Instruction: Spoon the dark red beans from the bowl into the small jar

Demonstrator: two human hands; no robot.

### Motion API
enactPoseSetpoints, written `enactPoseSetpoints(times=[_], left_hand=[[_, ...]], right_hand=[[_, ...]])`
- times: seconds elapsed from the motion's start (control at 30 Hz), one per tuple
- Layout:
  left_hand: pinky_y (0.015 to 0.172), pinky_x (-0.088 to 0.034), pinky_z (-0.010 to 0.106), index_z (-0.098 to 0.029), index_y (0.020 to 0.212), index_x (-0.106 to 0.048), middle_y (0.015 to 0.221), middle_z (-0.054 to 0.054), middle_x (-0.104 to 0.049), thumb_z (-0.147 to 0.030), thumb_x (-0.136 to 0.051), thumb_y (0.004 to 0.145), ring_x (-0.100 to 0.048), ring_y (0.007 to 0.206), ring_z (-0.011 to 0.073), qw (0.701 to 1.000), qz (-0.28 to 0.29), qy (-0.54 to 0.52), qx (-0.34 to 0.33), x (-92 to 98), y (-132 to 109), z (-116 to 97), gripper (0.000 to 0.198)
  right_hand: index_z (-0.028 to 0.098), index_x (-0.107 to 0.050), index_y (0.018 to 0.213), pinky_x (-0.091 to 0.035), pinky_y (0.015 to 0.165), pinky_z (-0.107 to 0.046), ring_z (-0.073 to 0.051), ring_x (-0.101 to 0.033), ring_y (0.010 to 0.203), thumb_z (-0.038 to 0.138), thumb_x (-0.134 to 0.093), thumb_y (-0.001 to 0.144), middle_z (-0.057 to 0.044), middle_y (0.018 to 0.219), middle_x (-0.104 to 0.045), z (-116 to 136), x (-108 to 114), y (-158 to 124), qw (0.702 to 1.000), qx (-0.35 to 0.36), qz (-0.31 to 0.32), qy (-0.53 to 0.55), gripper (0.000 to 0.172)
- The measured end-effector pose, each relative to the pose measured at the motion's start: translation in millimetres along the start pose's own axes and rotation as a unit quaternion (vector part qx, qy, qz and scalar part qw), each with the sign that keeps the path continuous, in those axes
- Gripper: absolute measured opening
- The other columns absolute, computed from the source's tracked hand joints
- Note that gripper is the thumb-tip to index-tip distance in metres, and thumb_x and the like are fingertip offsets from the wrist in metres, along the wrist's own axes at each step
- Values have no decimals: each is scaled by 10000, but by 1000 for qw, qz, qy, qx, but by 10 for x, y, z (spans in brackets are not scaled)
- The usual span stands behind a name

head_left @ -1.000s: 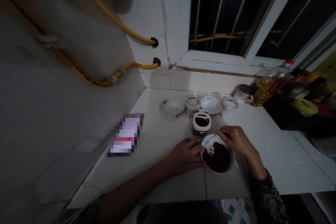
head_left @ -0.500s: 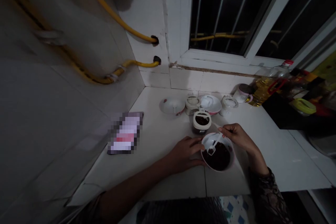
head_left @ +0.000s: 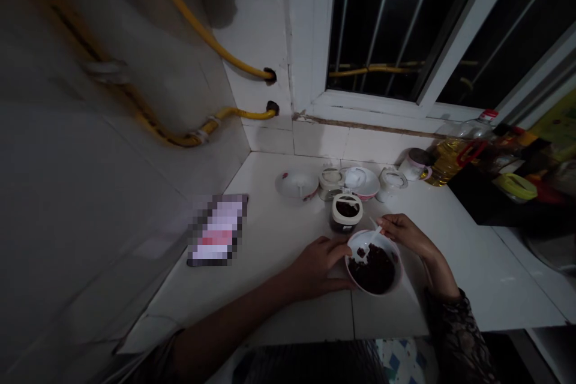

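Note:
My left hand (head_left: 317, 267) is closed on the left side of a white bowl (head_left: 357, 242), thumb and fingers at its rim. Dark reddish-brown, crumbly food (head_left: 378, 273) fills the lower part of the bowl. Between the fingertips of my right hand (head_left: 407, 235) is the handle of a small white spoon (head_left: 372, 236). Its square scoop holds a bit of the dark food and rests inside the bowl at the left. Just behind the bowl stands a squat jar (head_left: 345, 219) with a white rim and dark contents.
Farther back are a shallow bowl (head_left: 294, 186), another white bowl (head_left: 369, 182), two clear jars (head_left: 330, 183) and a mug (head_left: 414, 165). An oil bottle (head_left: 454, 144) and a black box (head_left: 477, 195) of condiments stand right. A blurred-out phone-like object (head_left: 218, 231) lies left, by the wall.
The spoon has shifted slightly in the bowl and its handle is tipped more upright. The dark food looks more crumbly at the surface. My left hand stays on the bowl.

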State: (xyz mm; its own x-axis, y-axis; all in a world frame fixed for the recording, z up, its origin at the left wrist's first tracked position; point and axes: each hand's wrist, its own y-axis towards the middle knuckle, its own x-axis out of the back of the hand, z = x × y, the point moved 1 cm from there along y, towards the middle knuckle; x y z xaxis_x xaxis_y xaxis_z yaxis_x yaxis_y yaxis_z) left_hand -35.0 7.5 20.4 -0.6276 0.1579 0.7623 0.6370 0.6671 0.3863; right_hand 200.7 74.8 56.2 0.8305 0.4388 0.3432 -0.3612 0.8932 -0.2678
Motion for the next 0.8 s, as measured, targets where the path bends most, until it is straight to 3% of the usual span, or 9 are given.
enactPoseSetpoints(times=[0.3, 0.5, 0.67, 0.8], left_hand=[[899, -446, 364, -188, 1061, -517, 1302, 131, -556, -549, -606, 824, -573, 1131, 253, 1000, -4, -6, 2, -13, 6, 11, 441], [888, -456, 371, -180, 1061, -518, 1266, 137, -579, -558, -613, 813, -596, 1083, 260, 1000, -3, -8, 7, -16, 9, 10, 463], [907, -453, 368, -186, 1059, -524, 1256, 128, -585, -557, -618, 810, -592, 1086, 253, 1000, 0, -11, 12, -2, 9, 9, 456], [894, -461, 373, -184, 1057, -528, 1260, 127, -581, -542, -657, 784, -599, 1067, 257, 1000, 3, -8, 21, 1, 9, 8, 469]], right_hand=[[162, -480, 629, -160, 429, -201, -39, -244, 437, 724, -597, 659, 80, 503, -349, 34, 57, -63, 999, -24, 31, 4, 575], [175, -451, 581, -147, 417, -203, -38, -207, 420, 720, -619, 632, 95, 469, -288, 92, 58, -53, 999, -6, -4, 39, 573], [186, -461, 589, -152, 404, -219, -49, -216, 405, 711, -600, 658, 81, 468, -300, 203, 11, 22, 989, 47, -117, 78, 548], [189, -523, 654, -284, 446, -246, -101, -350, 460, 656, -469, 813, 23, 512, -424, 304, -78, 12, 945, 151, -287, -45, 497]])
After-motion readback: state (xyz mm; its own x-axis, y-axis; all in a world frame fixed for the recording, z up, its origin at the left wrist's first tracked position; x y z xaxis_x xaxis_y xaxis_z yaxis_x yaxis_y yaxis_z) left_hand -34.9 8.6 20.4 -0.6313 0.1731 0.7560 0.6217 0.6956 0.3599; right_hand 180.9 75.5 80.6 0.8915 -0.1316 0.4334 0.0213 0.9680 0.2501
